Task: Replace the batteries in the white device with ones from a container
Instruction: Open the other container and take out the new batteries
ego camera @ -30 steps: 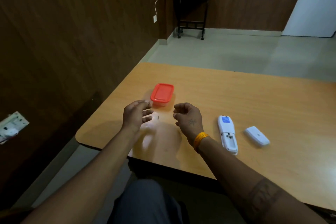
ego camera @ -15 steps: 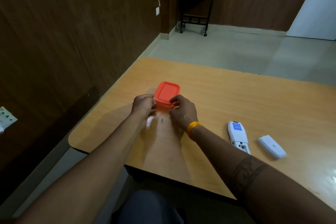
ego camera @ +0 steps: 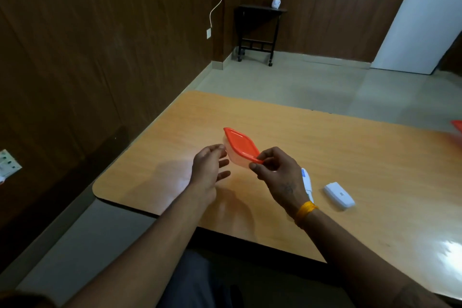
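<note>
Above the near left part of the wooden table (ego camera: 325,147), I have the small container (ego camera: 236,155) lifted clear of the surface and tilted, its orange lid (ego camera: 241,144) facing up and to the right while the clear, pale body shows beneath it. My right hand (ego camera: 277,172) pinches the near corner of the lid between thumb and fingertips, the other fingers curled in behind. My left hand (ego camera: 208,170) sits against the container's left side: the thumb and one finger touch the clear wall near the rim, and the remaining fingers are spread loosely below it, so I would call that a light supporting grasp and not a clench. I cannot tell whether the lid has begun to part from the body, and I cannot make out what is inside. On the table just behind my right hand lies the white device (ego camera: 307,182), mostly hidden by the hand and wrist, with a blue patch at its far end. Its separate white cover (ego camera: 338,195) lies near it to the right, apart from it. An orange band (ego camera: 306,209) circles my right wrist. At the right edge of the view a blurred orange object (ego camera: 457,126) rests on the table
</note>
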Tool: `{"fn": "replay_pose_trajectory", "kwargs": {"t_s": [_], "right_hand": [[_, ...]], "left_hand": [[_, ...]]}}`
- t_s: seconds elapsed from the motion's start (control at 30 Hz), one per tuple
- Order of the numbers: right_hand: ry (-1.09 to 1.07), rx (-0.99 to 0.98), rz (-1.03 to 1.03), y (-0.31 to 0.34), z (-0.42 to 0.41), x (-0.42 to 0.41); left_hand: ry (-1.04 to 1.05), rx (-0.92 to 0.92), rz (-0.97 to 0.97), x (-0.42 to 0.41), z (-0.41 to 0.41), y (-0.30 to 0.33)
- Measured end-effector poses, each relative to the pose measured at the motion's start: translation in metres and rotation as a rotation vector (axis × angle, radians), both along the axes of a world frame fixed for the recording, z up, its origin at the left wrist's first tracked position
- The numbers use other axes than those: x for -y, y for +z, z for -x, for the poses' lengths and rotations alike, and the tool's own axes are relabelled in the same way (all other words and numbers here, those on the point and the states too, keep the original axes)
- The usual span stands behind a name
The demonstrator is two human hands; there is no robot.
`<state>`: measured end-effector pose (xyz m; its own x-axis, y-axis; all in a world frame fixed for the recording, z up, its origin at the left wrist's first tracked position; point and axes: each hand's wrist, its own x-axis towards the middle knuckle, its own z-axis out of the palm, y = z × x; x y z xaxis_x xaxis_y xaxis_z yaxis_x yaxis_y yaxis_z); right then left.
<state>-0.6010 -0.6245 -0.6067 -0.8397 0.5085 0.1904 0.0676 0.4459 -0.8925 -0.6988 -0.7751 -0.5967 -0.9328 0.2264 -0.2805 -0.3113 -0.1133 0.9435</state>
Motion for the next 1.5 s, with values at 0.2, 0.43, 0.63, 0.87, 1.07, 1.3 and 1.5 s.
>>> {"fn": "replay_pose_trajectory", "kwargs": {"t_s": [0.2,0.43,0.63,0.87,1.07,1.3,1.5], "right_hand": [[0.121,-0.001,0.164,0.014,-0.055,-0.022],[0.099,-0.020,0.235,0.005,-0.076,-0.038],[-0.026,-0.053,0.012,0.002,-0.081,-0.044],[0.098,-0.111,-0.287,0.014,-0.070,-0.021],[0.075,-0.182,-0.440,0.010,-0.054,-0.009],[0.009,-0.225,-0.498,0.006,-0.044,0.005],[-0.191,-0.319,-0.487,0.007,-0.033,0.004]], "left_hand": [[-0.330,0.226,-0.195,-0.010,-0.028,0.004],[-0.320,0.163,-0.303,-0.016,-0.049,0.002],[-0.176,-0.216,-0.037,-0.024,-0.062,-0.013],[-0.181,-0.542,0.250,-0.032,-0.078,-0.013],[-0.151,-0.585,0.309,-0.033,-0.074,-0.015],[-0.096,-0.604,0.320,-0.030,-0.069,-0.018],[-0.113,-0.662,0.300,-0.028,-0.067,-0.024]]}}
